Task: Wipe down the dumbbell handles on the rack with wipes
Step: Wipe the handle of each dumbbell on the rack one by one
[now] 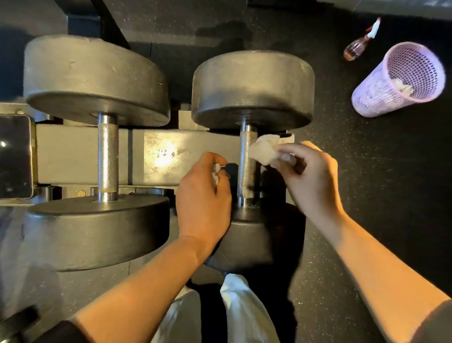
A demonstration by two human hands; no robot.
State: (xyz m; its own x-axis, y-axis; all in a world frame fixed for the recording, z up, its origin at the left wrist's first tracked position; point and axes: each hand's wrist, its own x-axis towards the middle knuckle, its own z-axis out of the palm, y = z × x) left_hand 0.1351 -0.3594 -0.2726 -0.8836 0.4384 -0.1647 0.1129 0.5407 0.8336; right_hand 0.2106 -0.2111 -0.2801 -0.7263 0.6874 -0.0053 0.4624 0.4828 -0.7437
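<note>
Beside the knurled handle, right hand pinching wipe.

Gym, dumbbells on rack, rubber floor

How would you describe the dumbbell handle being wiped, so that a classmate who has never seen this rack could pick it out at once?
Start at the grey rack, where two large dumbbells lie side by side. Take the right dumbbell, nearer the lilac basket on the floor. Its knurled handle runs between both hands; unlike the bare left handle, a white wipe held by the right hand touches it.
</note>
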